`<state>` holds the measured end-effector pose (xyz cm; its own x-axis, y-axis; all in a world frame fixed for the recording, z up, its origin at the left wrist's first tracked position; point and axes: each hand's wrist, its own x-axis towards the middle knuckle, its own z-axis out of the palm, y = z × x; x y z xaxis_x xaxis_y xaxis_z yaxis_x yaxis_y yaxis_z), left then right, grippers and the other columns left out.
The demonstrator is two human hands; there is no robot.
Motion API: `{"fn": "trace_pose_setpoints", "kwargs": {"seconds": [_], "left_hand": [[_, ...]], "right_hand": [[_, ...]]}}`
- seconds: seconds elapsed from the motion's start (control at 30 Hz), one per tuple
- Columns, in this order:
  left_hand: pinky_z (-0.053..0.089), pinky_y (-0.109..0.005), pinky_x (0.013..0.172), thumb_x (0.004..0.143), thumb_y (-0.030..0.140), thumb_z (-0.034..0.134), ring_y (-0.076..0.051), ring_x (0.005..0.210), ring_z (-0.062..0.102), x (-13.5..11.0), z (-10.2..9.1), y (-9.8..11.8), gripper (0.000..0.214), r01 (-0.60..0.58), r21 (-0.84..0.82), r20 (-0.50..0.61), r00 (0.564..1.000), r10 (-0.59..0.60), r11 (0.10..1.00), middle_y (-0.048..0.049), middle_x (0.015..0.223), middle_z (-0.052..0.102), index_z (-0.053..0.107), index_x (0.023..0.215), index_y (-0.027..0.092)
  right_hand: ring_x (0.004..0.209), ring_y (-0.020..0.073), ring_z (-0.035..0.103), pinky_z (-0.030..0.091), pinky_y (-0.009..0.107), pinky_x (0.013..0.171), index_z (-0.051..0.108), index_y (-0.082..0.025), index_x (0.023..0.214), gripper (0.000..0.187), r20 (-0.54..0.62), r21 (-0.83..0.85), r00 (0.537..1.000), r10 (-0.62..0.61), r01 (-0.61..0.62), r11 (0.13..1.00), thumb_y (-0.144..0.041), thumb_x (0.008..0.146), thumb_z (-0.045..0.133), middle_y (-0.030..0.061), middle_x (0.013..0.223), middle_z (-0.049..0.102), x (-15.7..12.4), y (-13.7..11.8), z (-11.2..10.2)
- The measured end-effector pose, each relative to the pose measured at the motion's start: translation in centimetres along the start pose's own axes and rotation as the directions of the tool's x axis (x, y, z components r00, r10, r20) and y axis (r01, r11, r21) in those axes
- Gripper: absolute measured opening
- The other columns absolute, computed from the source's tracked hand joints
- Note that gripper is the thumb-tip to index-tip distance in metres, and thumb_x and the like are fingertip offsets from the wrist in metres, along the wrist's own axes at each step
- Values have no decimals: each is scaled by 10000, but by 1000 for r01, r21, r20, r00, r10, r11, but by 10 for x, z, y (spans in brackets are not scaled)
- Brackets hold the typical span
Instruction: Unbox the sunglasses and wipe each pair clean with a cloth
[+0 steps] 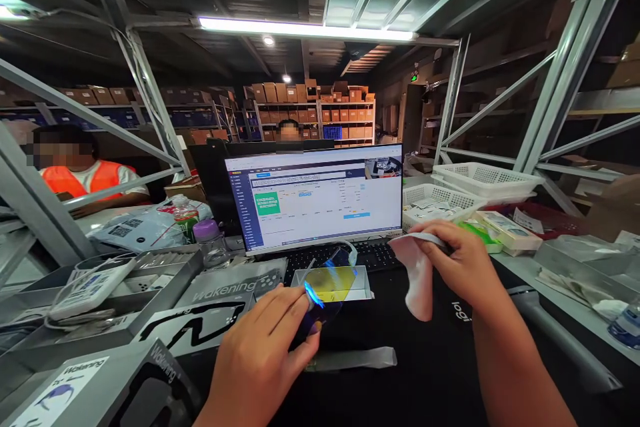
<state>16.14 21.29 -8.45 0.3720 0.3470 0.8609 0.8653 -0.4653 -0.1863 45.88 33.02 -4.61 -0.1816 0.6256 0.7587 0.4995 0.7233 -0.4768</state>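
Note:
My left hand (265, 340) is closed on a tinted, see-through lens (330, 287) with yellow and blue glints, pinching it by its near edge. Between the thumb and fingers of my right hand (453, 257) hangs a white, floppy curved sheet (420, 280); whether it is cloth or film I cannot tell. The two hands are apart. Behind the lens lies a small open white box (369, 283), partly seen through it. A flat, translucent strip (370, 357) lies on the black desk mat (415, 373) below the lens.
A monitor (310, 213) and keyboard (373, 255) stand ahead. Grey printed boxes (125, 387) and a lidded bottle (210, 243) fill the left; white baskets (440, 203) and a grey scanner-like handle (565, 340) are right. A person in an orange vest (95, 180) sits far left.

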Motion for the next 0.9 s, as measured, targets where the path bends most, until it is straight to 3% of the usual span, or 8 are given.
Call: {"fn": "trace_pose_setpoints", "kwargs": {"seconds": [0.1, 0.23, 0.4, 0.5, 0.6, 0.77, 0.9], "left_hand": [[515, -350, 954, 875, 116, 668, -208, 966, 660, -1, 1, -1, 143, -3, 11, -9, 1000, 3, 1000, -68, 999, 712, 653, 1017, 125], [518, -340, 928, 888, 128, 648, -205, 959, 661, -1, 4, 2, 126, -9, -1, 33, 999, 9, 1000, -63, 995, 718, 665, 1013, 130], [497, -330, 979, 934, 137, 573, -190, 980, 661, 2, 11, 18, 144, -74, -63, 109, 991, 81, 995, -52, 1019, 728, 677, 1032, 125], [477, -318, 1019, 916, 92, 578, -182, 982, 659, 3, 15, 27, 138, -127, -113, 77, 988, 136, 985, -58, 1016, 735, 677, 1011, 104], [486, -322, 1004, 900, 83, 601, -196, 998, 656, 1, 16, 30, 140, -119, -133, 63, 990, 128, 984, -69, 1029, 733, 673, 1020, 98], [507, -298, 922, 899, 113, 638, -183, 957, 643, -4, 15, 21, 136, -10, -136, 43, 999, 16, 991, -71, 987, 709, 657, 1034, 109], [506, -294, 911, 905, 125, 640, -184, 964, 628, -3, 9, 12, 128, 25, -100, -26, 999, -28, 995, -102, 1000, 693, 658, 1028, 92]], "right_hand": [[681, 182, 630, 452, 284, 619, 696, -198, 793, 145, 107, 104, 986, 131, -142, 984, -222, 876, 580, 0, 696, 673, 1, -5, -1], [719, 166, 625, 463, 269, 664, 678, -207, 767, 170, 129, 225, 991, -30, 0, 974, -74, 765, 572, -3, 752, 672, -8, -22, 5], [692, 127, 583, 452, 228, 597, 568, -240, 928, 299, -100, 382, 983, -155, 182, 906, -14, 735, 607, -16, 851, 603, -26, -44, 37], [681, 112, 555, 439, 214, 572, 590, -209, 779, 242, -202, 145, 926, -320, 351, 925, 27, 783, 535, 10, 853, 575, -30, -48, 59], [652, 114, 555, 451, 216, 549, 643, -183, 724, 274, -182, -106, 863, -471, 458, 882, 1, 870, 503, 36, 814, 603, -32, -48, 70], [937, 205, 646, 586, 335, 819, 707, -142, 1077, 252, -90, -91, 896, -436, 428, 899, -53, 931, 523, 123, 1017, 683, -38, -57, 70], [1157, 306, 590, 556, 481, 979, 642, -68, 1268, 405, -21, -81, 876, -482, 479, 874, -343, 973, 608, 206, 1258, 651, -40, -65, 72]]}}
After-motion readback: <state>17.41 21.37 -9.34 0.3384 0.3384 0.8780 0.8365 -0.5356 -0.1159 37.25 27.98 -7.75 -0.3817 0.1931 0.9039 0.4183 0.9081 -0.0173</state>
